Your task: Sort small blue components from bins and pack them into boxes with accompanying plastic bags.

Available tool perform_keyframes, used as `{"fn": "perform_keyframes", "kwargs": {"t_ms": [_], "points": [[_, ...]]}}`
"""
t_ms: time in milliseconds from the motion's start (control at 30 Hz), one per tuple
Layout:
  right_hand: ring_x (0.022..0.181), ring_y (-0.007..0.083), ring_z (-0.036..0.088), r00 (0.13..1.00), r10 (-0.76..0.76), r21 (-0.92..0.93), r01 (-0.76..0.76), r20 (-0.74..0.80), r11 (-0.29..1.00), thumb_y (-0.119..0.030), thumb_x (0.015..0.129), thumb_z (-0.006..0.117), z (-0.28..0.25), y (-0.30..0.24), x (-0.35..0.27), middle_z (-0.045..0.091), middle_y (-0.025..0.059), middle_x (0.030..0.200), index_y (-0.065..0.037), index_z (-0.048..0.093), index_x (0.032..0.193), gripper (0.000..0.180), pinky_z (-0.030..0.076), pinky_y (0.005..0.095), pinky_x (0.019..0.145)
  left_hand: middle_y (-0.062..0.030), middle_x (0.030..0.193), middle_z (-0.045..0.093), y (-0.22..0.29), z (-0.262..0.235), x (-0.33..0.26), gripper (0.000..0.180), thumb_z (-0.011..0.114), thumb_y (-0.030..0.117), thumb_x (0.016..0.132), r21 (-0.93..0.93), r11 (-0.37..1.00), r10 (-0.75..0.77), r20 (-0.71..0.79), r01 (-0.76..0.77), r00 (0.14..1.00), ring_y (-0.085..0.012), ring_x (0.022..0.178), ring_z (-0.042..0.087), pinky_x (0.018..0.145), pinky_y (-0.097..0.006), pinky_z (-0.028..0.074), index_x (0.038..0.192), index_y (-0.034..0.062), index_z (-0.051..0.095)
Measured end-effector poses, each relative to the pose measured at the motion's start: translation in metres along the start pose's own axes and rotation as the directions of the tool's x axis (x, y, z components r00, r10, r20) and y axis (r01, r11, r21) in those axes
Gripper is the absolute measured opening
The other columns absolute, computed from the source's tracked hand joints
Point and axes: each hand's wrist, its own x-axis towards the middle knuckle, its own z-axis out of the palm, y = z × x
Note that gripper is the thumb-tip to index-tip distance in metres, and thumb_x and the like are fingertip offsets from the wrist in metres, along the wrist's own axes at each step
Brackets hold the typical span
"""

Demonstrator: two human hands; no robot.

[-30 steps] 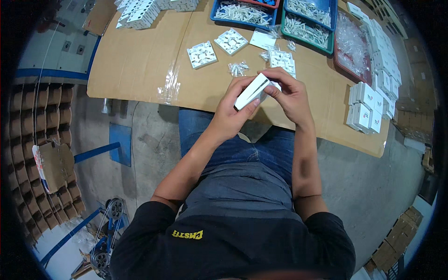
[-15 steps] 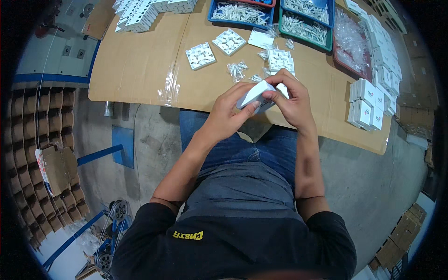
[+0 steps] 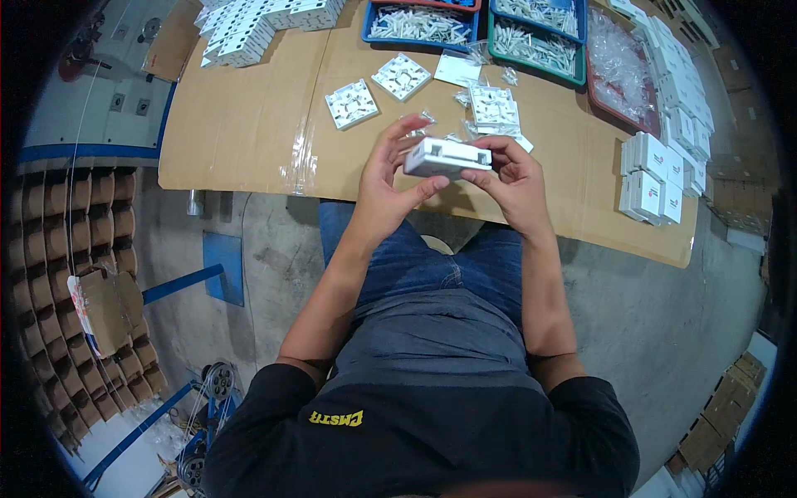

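- Hands: left hand (image 3: pixel 388 187) and right hand (image 3: pixel 513 178) both grip a white rectangular plastic box (image 3: pixel 447 157), one at each end.
- White square plastic plates (image 3: pixel 352 104) lie on the far cardboard-covered table (image 3: pixel 241 124).

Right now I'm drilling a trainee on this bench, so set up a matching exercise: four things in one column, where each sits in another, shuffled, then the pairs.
Things:
1. white box
2. blue tray
3. green tray
4. stack of small white cartons

Places:
A. table's right end, near its front edge
B. far side of the table, right of the other tray
C. between left hand and right hand
D. far side of the table, left of the other tray

Pairs: 1-C, 2-D, 3-B, 4-A
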Motion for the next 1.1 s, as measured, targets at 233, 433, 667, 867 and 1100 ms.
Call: {"fn": "perform_keyframes", "kwargs": {"t_ms": [233,433,667,867,1100], "points": [[0.11,0.0178,0.064,0.997,-0.05,-0.096,0.056,0.058,0.994,0.003,0.084,0.076,0.001,-0.007,-0.009,0.068,0.0109,0.115,0.004,0.063,0.121,0.04,0.053,0.0305,0.096,-0.0091,0.121,0.068,0.002,-0.01,-0.001,0.042,0.078,0.0,0.083,-0.025,0.992,-0.112,0.212,0.12,0.971,-0.0169,0.113,0.063,0.1,-0.031,0.05,0.123,0.0005,0.066],[0.11,0.0176,0.065,0.994,-0.102,-0.113,0.104,0.025,0.988,0.004,0.084,0.075,0.0,-0.001,-0.014,0.069,0.012,0.115,0.004,0.064,0.121,0.038,0.054,0.0308,0.095,-0.0094,0.114,0.072,-0.002,-0.007,0.002,0.036,0.076,-0.002,0.083,-0.074,0.988,-0.12,0.199,0.136,0.973,-0.0163,0.11,0.065,0.098,-0.031,0.052,0.119,-0.0011,0.068],[0.098,0.0148,0.069,0.994,-0.104,-0.2,0.094,-0.036,0.975,-0.002,0.086,0.076,-0.002,-0.001,-0.018,0.074,0.0092,0.102,0.002,0.068,0.111,0.027,0.055,0.0298,0.091,-0.0075,0.105,0.073,-0.01,-0.004,-0.002,0.03,0.076,0.002,0.086,0.052,0.996,-0.085,0.147,0.078,0.986,-0.014,0.101,0.067,0.09,-0.027,0.053,0.115,0.0002,0.069],[0.135,0.0312,0.045,0.977,-0.007,-0.574,0.13,0.212,0.809,-0.014,0.073,0.084,-0.018,-0.023,-0.025,0.049,0.0153,0.145,-0.005,0.048,0.141,0.078,0.035,0.0403,0.113,-0.0073,0.099,0.071,-0.028,0.002,0.015,0.058,0.064,0.001,0.095,0.129,0.874,-0.482,0.354,0.468,0.801,-0.0109,0.089,0.067,0.074,-0.024,0.052,0.147,0.0075,0.038],[0.14,0.0343,0.042,0.89,0.2,-0.602,0.1,0.411,0.792,-0.022,0.07,0.085,-0.041,-0.028,-0.059,0.043,0.0168,0.152,-0.01,0.043,0.149,0.091,0.036,0.0429,0.114,-0.0223,0.133,0.053,-0.06,0.014,0.006,0.09,0.076,-0.004,0.082,0.097,0.727,-0.588,0.598,0.68,0.544,-0.0206,0.114,0.061,0.082,-0.03,0.056,0.154,0.012,0.023]]}}
